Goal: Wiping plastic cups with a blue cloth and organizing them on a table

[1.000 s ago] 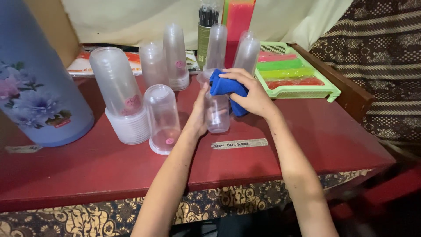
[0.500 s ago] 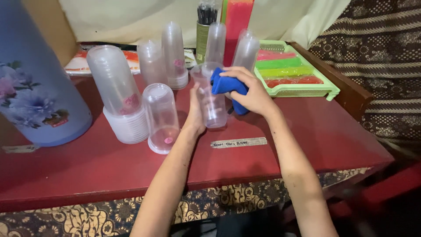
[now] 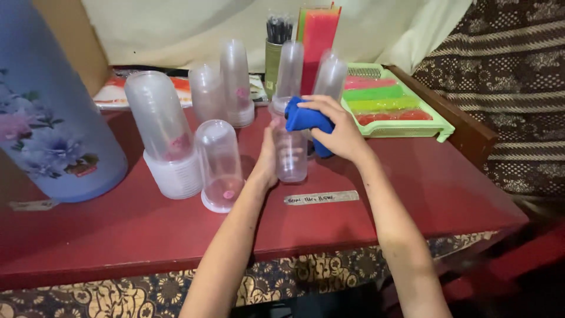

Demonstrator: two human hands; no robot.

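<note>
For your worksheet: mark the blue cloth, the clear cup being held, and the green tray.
blue cloth (image 3: 301, 116), head view, on its bunched top fold.
clear cup (image 3: 291, 160), head view, on its side wall.
green tray (image 3: 438, 125), head view, on its right rim.

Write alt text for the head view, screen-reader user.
Left hand grips a clear plastic cup upright while the right hand presses a blue cloth against its rim. Stacks of upturned clear cups stand on the dark red table.

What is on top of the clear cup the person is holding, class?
A blue cloth sits over the mouth of the clear cup, pressed by the right hand; the left hand grips the cup's side. The rim under the cloth is covered.
</note>
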